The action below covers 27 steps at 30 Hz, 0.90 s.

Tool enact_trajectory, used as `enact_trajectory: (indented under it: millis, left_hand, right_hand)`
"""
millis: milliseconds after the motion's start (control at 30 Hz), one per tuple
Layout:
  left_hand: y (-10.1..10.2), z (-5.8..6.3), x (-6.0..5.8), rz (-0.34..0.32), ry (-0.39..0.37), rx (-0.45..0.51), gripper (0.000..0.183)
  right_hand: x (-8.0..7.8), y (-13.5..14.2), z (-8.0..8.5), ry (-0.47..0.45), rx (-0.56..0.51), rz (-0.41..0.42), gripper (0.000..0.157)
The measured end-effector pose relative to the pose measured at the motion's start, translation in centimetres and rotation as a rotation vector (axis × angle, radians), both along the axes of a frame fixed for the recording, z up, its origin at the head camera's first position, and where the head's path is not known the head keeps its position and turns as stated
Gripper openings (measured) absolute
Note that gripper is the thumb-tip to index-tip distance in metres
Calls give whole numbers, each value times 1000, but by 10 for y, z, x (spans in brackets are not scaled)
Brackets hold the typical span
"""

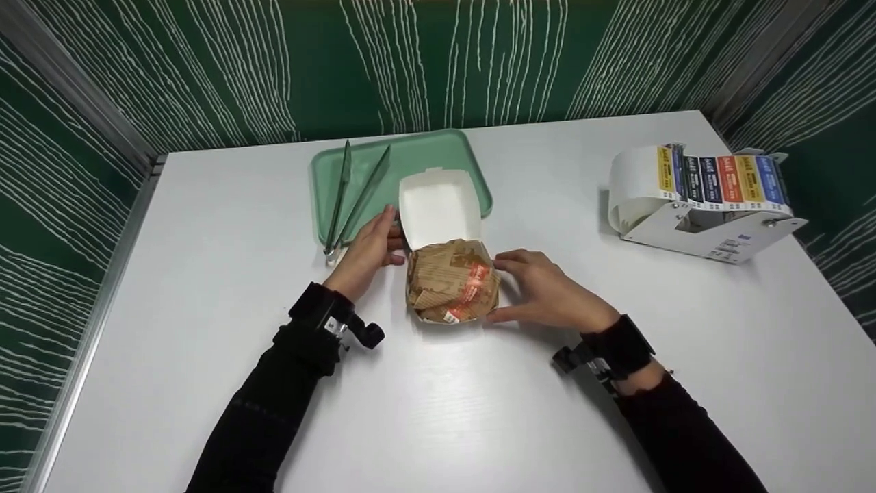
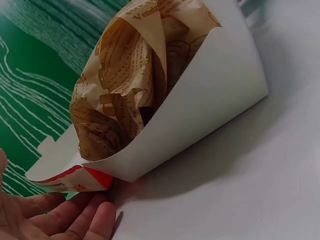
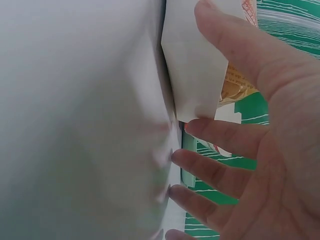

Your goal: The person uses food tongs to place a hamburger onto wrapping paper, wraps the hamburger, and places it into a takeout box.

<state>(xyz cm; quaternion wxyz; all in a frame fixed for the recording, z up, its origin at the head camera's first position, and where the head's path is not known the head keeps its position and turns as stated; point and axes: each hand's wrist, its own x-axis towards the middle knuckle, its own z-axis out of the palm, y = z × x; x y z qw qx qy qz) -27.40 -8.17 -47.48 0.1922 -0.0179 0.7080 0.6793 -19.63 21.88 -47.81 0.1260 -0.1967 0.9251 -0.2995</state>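
A white burger box (image 1: 439,205) stands with its lid laid back, the lid over the tray's near edge. In its base sits a burger wrapped in brown printed paper (image 1: 452,281) with a red-and-white strip. My left hand (image 1: 369,250) is at the box's left side by the hinge, fingers extended near the lid; in the left wrist view the fingers (image 2: 75,215) lie under the lid's red-trimmed edge. On the right, the thumb and index finger of my right hand (image 1: 547,291) touch the base's side wall (image 3: 195,65), the other fingers spread loosely.
Behind the box lies a green tray (image 1: 424,145), with metal tongs (image 1: 342,198) resting on it, handle end over its front-left edge. A white dispenser with colored label rolls (image 1: 712,205) stands at the right of the white table (image 1: 171,308). Green walls enclose the back.
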Motion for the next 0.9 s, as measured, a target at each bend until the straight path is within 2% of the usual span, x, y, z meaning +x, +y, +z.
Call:
enact_trajectory:
  millis: [267,433,533,700,900]
  left_hand:
    - [1,2,-2,-14,16,38,58]
    - [2,6,0,-7,29,10,62]
    - [2,8,0,-10,71,-42,60]
    - [1,9,0,-16,178,-91,41]
    - [-3,10,2,-55,214,-95,38]
  right_hand:
    - [0,-1,-1,25,15,14,104]
    - [0,-2,-1,27,17,15,103]
    - [0,-2,0,24,14,13,104]
    - [0,-3,0,22,12,9,103]
    - [0,-2,0,40,11,15,101]
